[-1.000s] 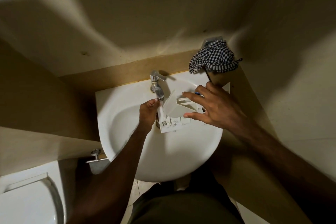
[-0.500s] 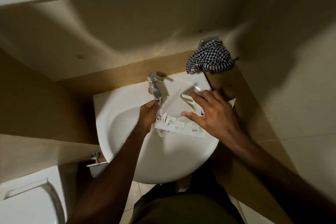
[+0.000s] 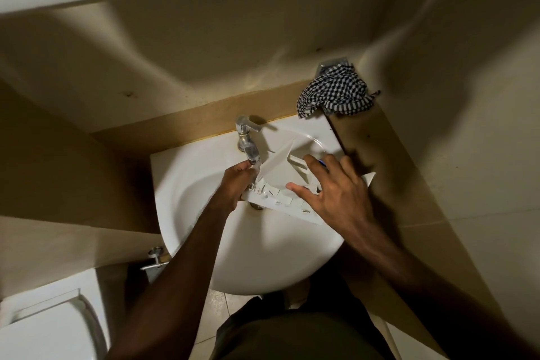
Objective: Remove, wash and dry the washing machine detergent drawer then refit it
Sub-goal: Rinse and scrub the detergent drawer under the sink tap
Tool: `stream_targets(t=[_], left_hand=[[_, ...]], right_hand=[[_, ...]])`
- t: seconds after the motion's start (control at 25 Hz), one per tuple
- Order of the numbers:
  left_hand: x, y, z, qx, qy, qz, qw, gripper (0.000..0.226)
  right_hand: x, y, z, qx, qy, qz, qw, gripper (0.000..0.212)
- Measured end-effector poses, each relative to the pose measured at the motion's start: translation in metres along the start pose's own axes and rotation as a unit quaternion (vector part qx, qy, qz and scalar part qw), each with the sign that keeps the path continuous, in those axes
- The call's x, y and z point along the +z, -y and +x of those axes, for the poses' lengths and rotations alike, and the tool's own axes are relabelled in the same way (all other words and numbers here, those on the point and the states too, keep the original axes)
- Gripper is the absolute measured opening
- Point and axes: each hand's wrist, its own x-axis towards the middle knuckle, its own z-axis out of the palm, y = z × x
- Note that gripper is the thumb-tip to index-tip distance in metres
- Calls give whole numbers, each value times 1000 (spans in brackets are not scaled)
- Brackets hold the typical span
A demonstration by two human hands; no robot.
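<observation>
Head view: wash step, judged. Detergent drawer point(image 3: 280, 181) lies over the sink point(image 3: 204, 228) bowl, just under the tap point(image 3: 248, 140), long axis slanting from the tap toward the near-right rim. Left hand point(image 3: 236, 184) pinches its tap end; right hand point(image 3: 336, 193), fingers spread, steadies the other. Next: turn it under the spout, firm hold.

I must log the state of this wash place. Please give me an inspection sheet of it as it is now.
Surface: white basin, wall-mounted, tap at its back.
Job's things: white detergent drawer held over the basin under the tap's spout.
Clutter: checked cloth on the ledge, behind the basin on the right.
Hands: left hand grips the drawer's left end; right hand, fingers spread, on its right part.
Cables: nothing seen.
Surroundings: toilet lower left; beige walls.
</observation>
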Motion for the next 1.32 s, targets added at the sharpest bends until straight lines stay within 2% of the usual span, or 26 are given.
stream_targets(t=[0.2, 0.28, 0.4, 0.48, 0.52, 0.72, 0.88, 0.92, 1.04, 1.2, 1.32], left_hand=[[7, -3, 2, 44, -80, -21, 996, 15], [8, -7, 2, 20, -83, -50, 995, 6], [0, -1, 0, -20, 11, -175, 984, 19], [-8, 10, -4, -40, 76, -306, 948, 30], [-10, 15, -4, -40, 81, -329, 940, 32], [1, 19, -1, -17, 3, -273, 962, 30], [5, 17, -1, -22, -28, -297, 954, 35], [6, 16, 0, -22, -31, -287, 957, 36], [8, 12, -1, -23, -47, -251, 966, 32], [9, 30, -16, 4, 23, -280, 960, 22], [19, 50, -24, 31, 20, -188, 981, 21]], right_hand=[[-4, 5, 3, 52, 40, 16, 998, 71], [-5, 10, 2, 61, 44, 2, 997, 71], [-6, 15, 1, 85, -2, -9, 996, 66], [-7, 17, 4, 96, -14, -8, 995, 66], [-6, 18, 4, 99, -8, -10, 995, 66], [-13, 29, 8, 134, 31, 6, 990, 65], [-27, 14, 26, 133, 186, 83, 970, 67], [-30, 11, 28, 131, 203, 89, 966, 67], [-34, 15, 28, 132, 176, 84, 972, 66], [-31, 17, 28, 181, 150, 111, 966, 59], [-28, 18, 27, 221, 139, 132, 956, 55]])
